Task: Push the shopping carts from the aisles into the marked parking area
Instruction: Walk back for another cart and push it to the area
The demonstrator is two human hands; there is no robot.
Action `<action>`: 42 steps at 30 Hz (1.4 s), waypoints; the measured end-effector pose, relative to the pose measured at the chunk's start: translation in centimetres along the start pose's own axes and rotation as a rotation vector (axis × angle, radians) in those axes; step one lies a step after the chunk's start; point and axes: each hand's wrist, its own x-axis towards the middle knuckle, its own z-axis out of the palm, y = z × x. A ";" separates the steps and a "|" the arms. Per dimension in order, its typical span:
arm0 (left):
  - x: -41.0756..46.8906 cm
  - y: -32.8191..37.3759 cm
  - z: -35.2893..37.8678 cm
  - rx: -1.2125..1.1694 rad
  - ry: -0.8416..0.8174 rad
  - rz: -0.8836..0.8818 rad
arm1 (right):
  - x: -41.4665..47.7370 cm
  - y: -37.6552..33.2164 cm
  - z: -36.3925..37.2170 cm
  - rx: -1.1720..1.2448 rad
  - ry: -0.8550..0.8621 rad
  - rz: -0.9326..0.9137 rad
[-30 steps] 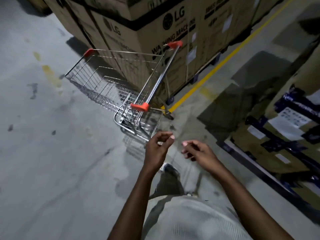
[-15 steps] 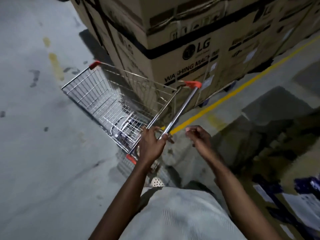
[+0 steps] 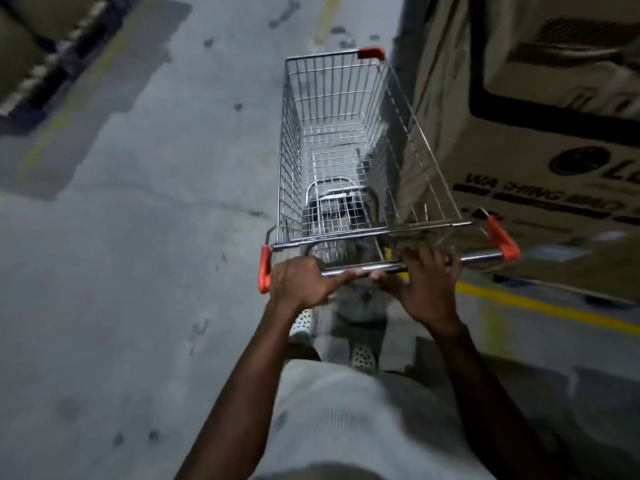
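An empty wire shopping cart [image 3: 332, 140] with orange corner caps stands straight ahead of me on the grey concrete floor, its basket pointing away. Both hands grip its metal handle bar [image 3: 481, 256]. My left hand [image 3: 301, 282] holds the bar close to the left orange end. My right hand [image 3: 426, 285] is wrapped around the bar's middle, right of the left hand. The cart's wheels are hidden under the basket.
A tall stack of LG washing-machine cartons [image 3: 540, 140] stands tight against the cart's right side. A yellow floor line [image 3: 540, 306] runs along its base. More stacked goods on a pallet [image 3: 41, 60] sit at the far left. Stained concrete floor [image 3: 149, 237] lies between them.
Both hands reached forward and closed on the handle, first the left, then the right. The cart swung from slanting leftward to pointing straight ahead, and the cartons shifted to my right.
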 end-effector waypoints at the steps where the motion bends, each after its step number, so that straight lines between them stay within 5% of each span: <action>1: -0.3 -0.3 0.1 -0.002 0.002 -0.012 | 0.2 0.1 0.0 0.020 -0.004 -0.030; 22: -12.7 0.5 3.5 -0.102 0.148 -0.424 | -1.9 -1.9 0.3 0.156 0.118 -0.556; 28: -16.4 -2.0 5.1 -0.075 0.176 -0.567 | 0.1 -6.1 1.1 0.236 -0.056 -0.736; 42: -25.2 -13.8 5.6 -0.195 0.201 -0.924 | 7.3 -20.5 3.7 -0.010 -0.354 -1.137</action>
